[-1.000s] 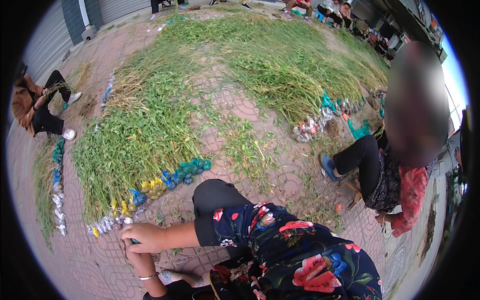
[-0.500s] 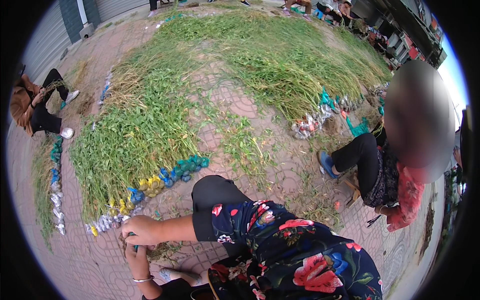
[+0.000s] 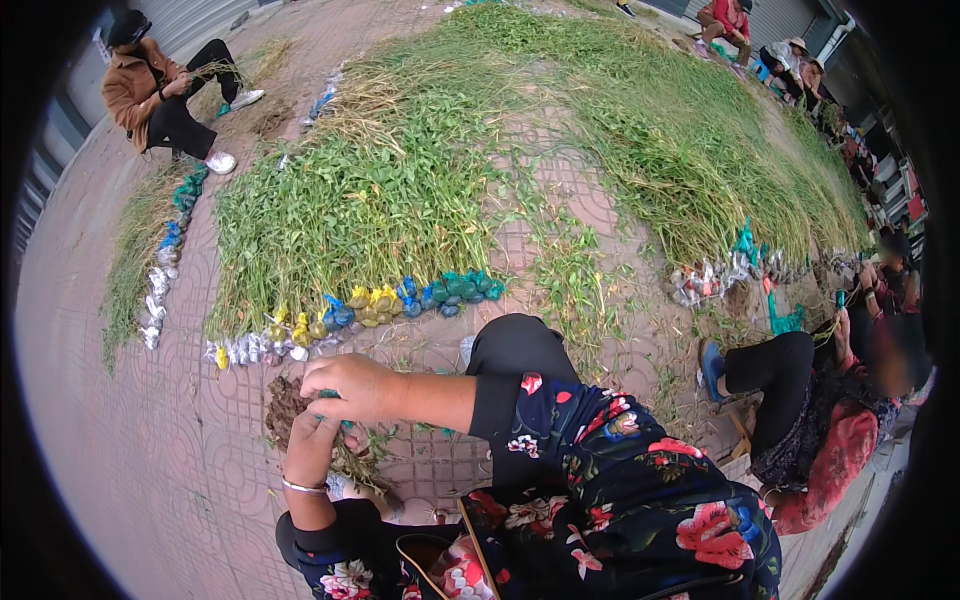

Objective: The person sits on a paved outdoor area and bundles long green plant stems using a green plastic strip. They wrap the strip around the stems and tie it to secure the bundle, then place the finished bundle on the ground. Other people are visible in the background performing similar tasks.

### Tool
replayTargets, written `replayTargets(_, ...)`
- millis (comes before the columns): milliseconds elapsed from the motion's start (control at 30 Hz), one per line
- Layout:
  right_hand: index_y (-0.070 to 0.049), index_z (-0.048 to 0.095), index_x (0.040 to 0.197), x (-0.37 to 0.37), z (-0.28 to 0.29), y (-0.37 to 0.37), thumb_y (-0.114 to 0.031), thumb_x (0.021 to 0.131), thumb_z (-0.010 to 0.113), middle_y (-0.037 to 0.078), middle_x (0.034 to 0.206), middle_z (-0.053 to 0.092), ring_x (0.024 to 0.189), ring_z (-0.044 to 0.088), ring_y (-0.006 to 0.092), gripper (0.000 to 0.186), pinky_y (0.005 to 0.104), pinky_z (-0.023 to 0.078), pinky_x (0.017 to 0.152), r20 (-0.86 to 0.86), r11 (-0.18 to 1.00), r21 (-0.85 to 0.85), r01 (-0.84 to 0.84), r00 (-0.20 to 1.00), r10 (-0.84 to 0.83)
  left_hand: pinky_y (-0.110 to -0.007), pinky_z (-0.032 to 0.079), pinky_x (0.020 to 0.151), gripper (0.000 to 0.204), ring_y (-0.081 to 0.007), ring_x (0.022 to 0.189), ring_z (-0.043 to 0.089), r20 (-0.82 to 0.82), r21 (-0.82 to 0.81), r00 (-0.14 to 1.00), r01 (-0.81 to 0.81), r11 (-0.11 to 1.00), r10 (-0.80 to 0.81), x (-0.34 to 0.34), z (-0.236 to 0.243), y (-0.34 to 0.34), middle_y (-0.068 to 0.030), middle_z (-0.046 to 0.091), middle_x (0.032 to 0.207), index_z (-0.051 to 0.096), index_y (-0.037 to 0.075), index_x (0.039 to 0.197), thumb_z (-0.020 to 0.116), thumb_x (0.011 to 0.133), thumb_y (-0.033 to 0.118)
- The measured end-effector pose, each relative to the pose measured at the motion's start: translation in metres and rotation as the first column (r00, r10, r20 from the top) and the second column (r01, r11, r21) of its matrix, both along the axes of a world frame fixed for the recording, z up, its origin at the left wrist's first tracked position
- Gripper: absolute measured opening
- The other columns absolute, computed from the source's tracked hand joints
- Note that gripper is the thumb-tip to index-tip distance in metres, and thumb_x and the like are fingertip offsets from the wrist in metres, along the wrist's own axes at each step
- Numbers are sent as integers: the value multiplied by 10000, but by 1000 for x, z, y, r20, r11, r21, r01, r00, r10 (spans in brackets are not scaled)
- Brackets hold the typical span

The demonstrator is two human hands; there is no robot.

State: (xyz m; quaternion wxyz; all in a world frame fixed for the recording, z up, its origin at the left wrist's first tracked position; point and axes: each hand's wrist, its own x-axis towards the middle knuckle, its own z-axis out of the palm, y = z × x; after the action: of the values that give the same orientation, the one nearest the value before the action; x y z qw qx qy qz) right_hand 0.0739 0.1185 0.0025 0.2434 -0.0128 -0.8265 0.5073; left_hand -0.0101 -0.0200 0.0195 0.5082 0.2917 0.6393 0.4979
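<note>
My right hand [image 3: 350, 388] and my left hand [image 3: 308, 440], a bracelet on its wrist, meet at the lower left. Both are closed, with fingers pinching a green plastic bag [image 3: 328, 394] that shows between them. What the plastic wraps is mostly hidden by the fingers. Brown soil [image 3: 283, 405] lies on the paving beside the hands. Under and beside them are loose leafy stems [image 3: 362, 458]. Just beyond stands a row of plant bundles [image 3: 380, 305], their root ends wrapped in white, yellow, blue and green plastic.
Leafy green plants [image 3: 350, 215] lie behind the wrapped row, with more plants [image 3: 700, 140] beyond. A second wrapped row [image 3: 160, 270] runs along the left. One person [image 3: 150, 85] sits at the far left, another [image 3: 830, 440] close on my right. Scattered leaves [image 3: 580, 280] cover the paving.
The view has swung left and down, so the scene sits farther right and higher. My hands stay together on the green plastic. The person on the right now has a hand raised holding plant matter.
</note>
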Motion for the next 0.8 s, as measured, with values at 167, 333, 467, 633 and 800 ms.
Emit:
replayTargets(167,-22,606,882,2,2,1,-195,735,597,113,931,594,854,583,284,227,357,471,731,46,998,59,-25,999,22,-210,406,521,208,-87,572,515,-71,-11,995,-78,997,77,3,-7,-1,-44,596,689,574,7,857,519,889,205)
replayTargets(333,-19,606,888,2,5,1,-206,738,597,109,943,593,861,581,284,240,351,470,748,4,999,33,-19,1000,19,-182,322,441,152,-45,502,453,135,14,970,-206,979,202,9,-5,3,4,557,635,572,64,828,543,866,208)
replayTargets(467,-20,576,977,0,3,1,-235,736,615,130,983,572,874,571,294,326,360,462,761,-8,1000,-20,8,1000,-8,-170,282,408,162,-40,470,411,127,-15,968,-218,976,218,7,-3,5,11,529,637,551,73,829,543,880,227)
replayTargets(633,-15,519,1093,0,5,2,-287,699,641,187,1051,553,959,547,320,494,381,447,802,-2,984,-173,51,999,-52,-188,277,403,132,-53,459,374,100,20,967,-238,971,235,6,-7,3,20,460,602,499,79,855,507,902,202)
replayTargets(800,-19,608,931,-3,-3,0,-259,656,649,188,890,617,826,594,330,366,387,469,731,40,984,-177,26,999,-20,-188,263,399,158,-48,442,361,21,50,979,-203,978,202,10,-9,4,31,438,565,492,75,813,510,903,203)
